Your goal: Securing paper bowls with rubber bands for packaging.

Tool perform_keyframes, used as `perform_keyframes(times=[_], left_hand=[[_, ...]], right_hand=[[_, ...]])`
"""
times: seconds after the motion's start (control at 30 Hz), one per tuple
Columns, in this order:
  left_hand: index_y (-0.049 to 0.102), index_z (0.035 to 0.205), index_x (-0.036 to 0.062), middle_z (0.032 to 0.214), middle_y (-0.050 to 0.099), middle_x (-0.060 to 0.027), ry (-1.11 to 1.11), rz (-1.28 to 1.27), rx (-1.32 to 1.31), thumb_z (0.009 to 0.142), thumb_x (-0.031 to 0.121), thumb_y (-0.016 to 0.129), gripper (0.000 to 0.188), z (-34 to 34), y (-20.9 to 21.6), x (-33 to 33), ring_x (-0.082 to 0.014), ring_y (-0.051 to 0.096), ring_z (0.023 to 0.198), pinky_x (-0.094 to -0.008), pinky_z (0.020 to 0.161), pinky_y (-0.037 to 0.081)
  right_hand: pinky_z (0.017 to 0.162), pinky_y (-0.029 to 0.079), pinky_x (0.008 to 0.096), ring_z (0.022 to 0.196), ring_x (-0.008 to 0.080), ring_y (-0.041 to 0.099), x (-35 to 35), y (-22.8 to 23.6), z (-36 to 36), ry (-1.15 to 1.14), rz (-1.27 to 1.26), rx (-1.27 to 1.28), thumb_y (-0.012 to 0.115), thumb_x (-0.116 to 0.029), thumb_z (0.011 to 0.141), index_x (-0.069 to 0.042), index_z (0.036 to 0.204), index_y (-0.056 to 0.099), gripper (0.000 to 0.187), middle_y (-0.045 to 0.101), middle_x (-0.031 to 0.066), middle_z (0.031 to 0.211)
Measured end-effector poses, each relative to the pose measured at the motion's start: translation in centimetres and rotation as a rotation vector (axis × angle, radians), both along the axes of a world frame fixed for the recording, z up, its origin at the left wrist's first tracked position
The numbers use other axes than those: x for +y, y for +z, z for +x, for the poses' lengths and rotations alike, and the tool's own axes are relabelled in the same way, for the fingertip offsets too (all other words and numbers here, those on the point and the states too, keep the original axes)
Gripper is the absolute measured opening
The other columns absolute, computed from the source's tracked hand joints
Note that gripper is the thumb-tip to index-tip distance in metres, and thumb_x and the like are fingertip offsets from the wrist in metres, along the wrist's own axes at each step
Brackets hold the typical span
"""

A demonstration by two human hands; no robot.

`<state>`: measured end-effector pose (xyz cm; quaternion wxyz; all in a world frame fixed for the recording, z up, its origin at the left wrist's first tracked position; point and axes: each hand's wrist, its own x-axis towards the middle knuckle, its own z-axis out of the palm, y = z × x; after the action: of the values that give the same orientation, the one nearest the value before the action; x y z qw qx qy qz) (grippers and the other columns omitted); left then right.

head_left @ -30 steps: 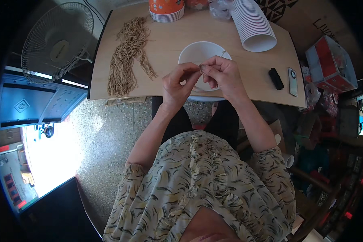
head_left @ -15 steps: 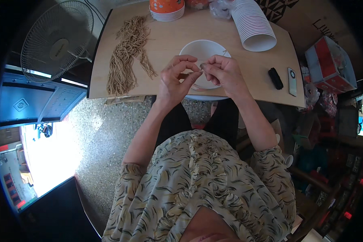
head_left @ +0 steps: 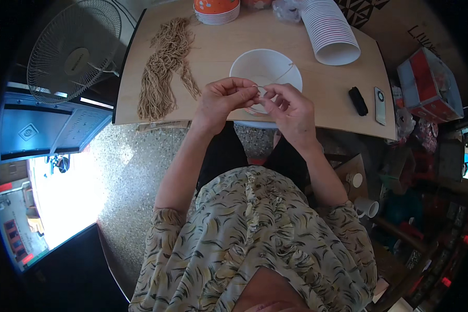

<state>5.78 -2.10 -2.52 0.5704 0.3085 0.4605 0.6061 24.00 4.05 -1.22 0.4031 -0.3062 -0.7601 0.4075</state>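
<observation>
Both hands have shifted slightly toward the near edge of the white bowl (head_left: pixel 265 70); fingertips of the left hand (head_left: pixel 224 100) and right hand (head_left: pixel 291 106) meet, pinched on a thin string (head_left: pixel 282 75) running up over the bowl; left of the bowl lies a tan string bundle (head_left: pixel 164 65); beyond it, right, stacked paper cups (head_left: pixel 330 31); all on the wooden table (head_left: pixel 218 41).

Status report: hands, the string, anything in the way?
Left hand and right hand both pinch a thin string over the white bowl. String bundle lies apart, left. Nothing in the way.
</observation>
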Motion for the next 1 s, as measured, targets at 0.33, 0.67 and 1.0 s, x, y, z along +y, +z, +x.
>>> perform_keyframes(times=[0.33, 0.67, 1.0], left_hand=[[0.068, 0.106, -0.0055, 0.095, 0.072, -0.0104, -0.043, 0.035, 0.035, 0.092, 0.006, 0.07, 0.018, 0.6, 0.3, -0.2, -0.0157, 0.07, 0.086, -0.0272, 0.082, 0.058], [0.068, 0.103, -0.0068, 0.092, 0.072, -0.0109, 0.017, 0.016, 0.03, 0.091, 0.006, 0.07, 0.018, 1.1, 0.2, 0.0, -0.0156, 0.07, 0.087, -0.0263, 0.08, 0.057], [0.069, 0.101, -0.0068, 0.091, 0.073, -0.0106, 0.025, 0.032, 0.193, 0.09, 0.004, 0.069, 0.016, 1.5, 0.5, -0.1, -0.0143, 0.071, 0.087, -0.0254, 0.079, 0.057]], right_hand=[[0.06, 0.052, 0.0256, 0.068, 0.0137, 0.066, 0.1, -0.8, -0.1, -0.025, 0.051, 0.023, 0.073, -0.002, 0.086, 0.0, 0.092, 0.068, 0.008, 0.069, 0.0067, 0.082], [0.064, 0.054, 0.0251, 0.071, 0.0129, 0.068, -0.1, -0.1, 0.1, 0.008, 0.047, 0.026, 0.07, -0.002, 0.089, 0.003, 0.094, 0.067, 0.007, 0.068, 0.0061, 0.082], [0.067, 0.051, 0.0229, 0.072, 0.0072, 0.062, 0.2, -0.1, 0.4, 0.054, -0.178, 0.015, 0.065, -0.002, 0.092, 0.004, 0.096, 0.066, 0.006, 0.067, 0.0026, 0.08]])
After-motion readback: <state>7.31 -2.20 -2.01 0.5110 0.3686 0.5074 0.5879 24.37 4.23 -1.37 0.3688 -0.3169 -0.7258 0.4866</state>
